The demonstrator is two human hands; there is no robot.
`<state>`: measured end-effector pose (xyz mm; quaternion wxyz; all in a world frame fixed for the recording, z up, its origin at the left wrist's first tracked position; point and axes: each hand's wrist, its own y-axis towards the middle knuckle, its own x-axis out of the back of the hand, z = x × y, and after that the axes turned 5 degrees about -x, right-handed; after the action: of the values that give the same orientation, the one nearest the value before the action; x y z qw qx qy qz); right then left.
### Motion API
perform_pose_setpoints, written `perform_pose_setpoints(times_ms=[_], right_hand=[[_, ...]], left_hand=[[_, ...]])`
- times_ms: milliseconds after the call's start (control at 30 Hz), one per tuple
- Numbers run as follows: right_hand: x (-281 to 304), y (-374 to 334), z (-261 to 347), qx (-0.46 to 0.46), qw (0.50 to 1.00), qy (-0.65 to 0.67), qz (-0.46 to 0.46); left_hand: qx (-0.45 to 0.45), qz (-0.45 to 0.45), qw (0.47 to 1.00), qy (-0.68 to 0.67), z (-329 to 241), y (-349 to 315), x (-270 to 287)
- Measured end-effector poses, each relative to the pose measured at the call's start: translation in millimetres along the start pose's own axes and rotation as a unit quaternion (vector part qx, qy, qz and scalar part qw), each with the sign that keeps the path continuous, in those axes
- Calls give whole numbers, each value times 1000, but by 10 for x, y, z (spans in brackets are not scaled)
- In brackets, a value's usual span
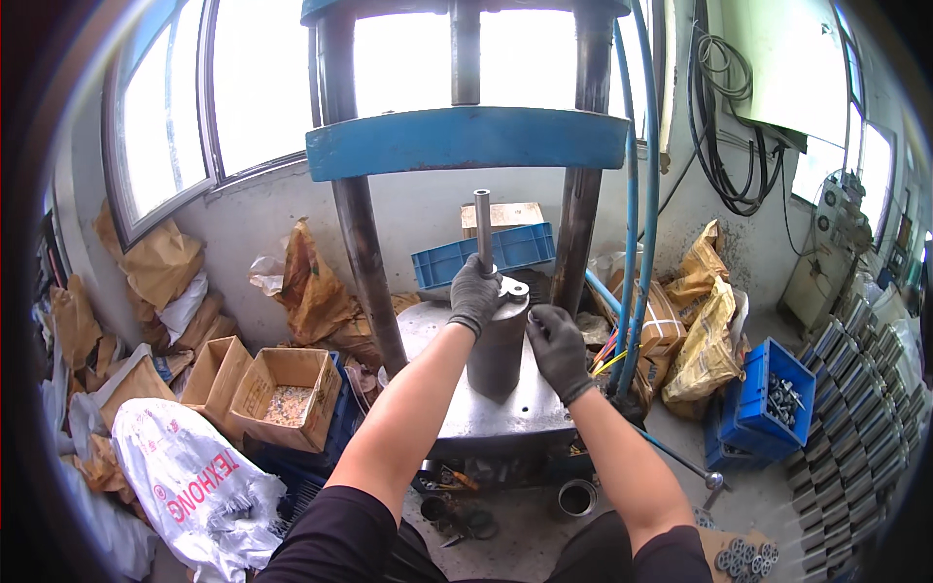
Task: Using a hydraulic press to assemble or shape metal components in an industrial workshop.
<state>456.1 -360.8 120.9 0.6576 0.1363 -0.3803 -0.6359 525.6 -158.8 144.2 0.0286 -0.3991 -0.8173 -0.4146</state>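
Note:
My left hand (472,295), in a dark grey glove, is closed round the lower part of an upright metal tube (482,219). Beside it, a pale metal piece with a round hole (514,289) rests on top of a dark steel cylinder (497,361). That cylinder stands on the metal bed (457,419) of a press. Just right of the cylinder's top is my right hand (559,352), gloved too, with fingers curled and pinched together. Whatever small thing those fingertips may hold is too small to make out. The tube's lower end is hidden behind my left hand.
Above the bed spans the blue crossbeam (466,142), between two dark columns. Blue hoses (641,223) hang at the right. A cardboard box (287,398) and a white sack (194,486) sit left; a blue crate of metal parts (768,398) and stacked tubes (855,418) stand right.

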Motion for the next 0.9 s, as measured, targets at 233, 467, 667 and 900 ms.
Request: perform_pose_setpoints(times_ms=[233, 467, 667, 900], right_hand=[[-466, 663, -449, 29, 982, -184, -13], [-556, 678, -411, 35, 971, -235, 1], [-545, 673, -363, 35, 979, -199, 16], [-506, 652, -286, -3, 972, -234, 20]], left_hand=[[31, 34, 998, -51, -16, -10, -36], [-26, -58, 991, -119, 35, -74, -79], [4, -310, 794, -523, 95, -52, -51], [86, -202, 795, -566, 31, -102, 38]])
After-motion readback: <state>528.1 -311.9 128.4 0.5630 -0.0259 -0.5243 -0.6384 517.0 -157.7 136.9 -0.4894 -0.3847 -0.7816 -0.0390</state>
